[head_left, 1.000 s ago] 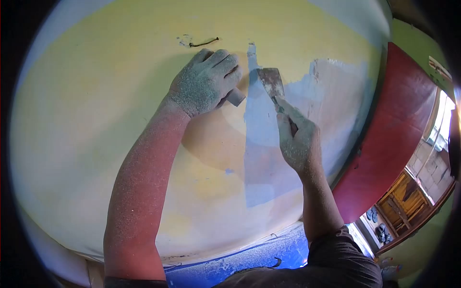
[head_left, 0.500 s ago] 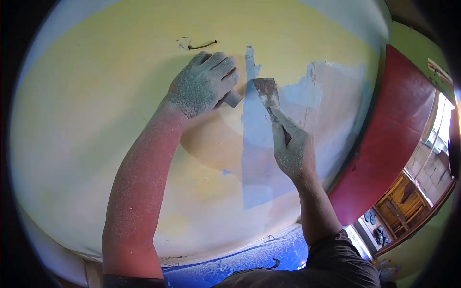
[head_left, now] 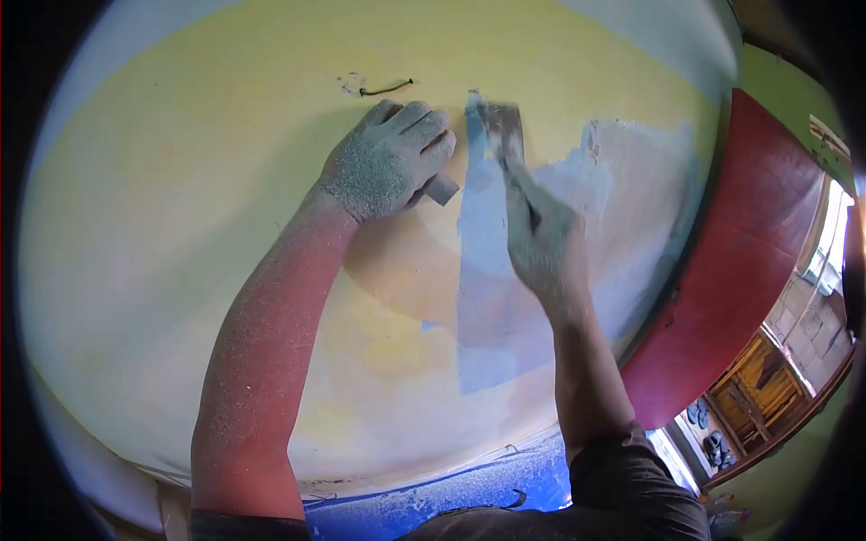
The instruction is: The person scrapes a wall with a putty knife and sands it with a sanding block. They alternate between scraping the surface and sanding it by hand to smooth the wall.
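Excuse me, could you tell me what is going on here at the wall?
A person works on a yellow painted wall. The dusty right hand grips a metal flat-bladed scraper, its blade pressed at the top of a bare blue strip. The dusty left hand holds a small grey block against the wall beside it.

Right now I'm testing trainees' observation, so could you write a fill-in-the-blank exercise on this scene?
The right hand holds a scraper on a wall painted mostly ____. The left hand presses a small block to that wall, to the ____ of the scraper. The scraped patch below the scraper is ____. The door frame beside the wall is ____.
Missing words: yellow; left; blue; red.
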`<state>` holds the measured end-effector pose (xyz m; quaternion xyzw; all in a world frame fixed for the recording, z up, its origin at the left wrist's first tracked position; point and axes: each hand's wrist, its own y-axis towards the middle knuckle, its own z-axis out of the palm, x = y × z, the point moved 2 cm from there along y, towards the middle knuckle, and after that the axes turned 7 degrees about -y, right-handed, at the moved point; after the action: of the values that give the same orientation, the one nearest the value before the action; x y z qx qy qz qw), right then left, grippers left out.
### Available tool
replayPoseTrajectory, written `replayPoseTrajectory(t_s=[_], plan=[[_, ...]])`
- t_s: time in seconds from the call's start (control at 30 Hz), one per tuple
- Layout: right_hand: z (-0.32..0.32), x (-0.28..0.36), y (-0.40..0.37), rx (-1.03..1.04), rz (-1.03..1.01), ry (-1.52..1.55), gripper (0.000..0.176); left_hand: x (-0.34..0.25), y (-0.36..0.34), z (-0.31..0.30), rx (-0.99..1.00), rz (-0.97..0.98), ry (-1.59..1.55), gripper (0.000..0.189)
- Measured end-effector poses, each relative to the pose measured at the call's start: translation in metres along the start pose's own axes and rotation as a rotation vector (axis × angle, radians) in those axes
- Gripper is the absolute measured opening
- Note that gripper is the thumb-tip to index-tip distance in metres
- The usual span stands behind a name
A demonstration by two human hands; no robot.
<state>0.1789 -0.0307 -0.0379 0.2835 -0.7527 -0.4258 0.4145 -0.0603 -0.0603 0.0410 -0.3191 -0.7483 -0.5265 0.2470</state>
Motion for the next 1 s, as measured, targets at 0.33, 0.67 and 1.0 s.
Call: replayPoseTrajectory(t_s=[0.33, 0.67, 1.0], plan=[[0.0, -0.008, -0.011, -0.013, -0.042, 0.0, 0.043, 0.002, 0.001, -0.002, 0.006, -0.004, -0.021, 0.051], [0.032, -0.05, -0.08, -0.018, -0.152, -0.025, 0.056, 0.003, 0.001, 0.001, 0.019, 0.01, 0.001, 0.057], [0.036, -0.141, -0.286, 0.144, 0.296, -0.011, 0.044, 0.003, 0.001, -0.001, 0.023, 0.005, 0.007, 0.063]])
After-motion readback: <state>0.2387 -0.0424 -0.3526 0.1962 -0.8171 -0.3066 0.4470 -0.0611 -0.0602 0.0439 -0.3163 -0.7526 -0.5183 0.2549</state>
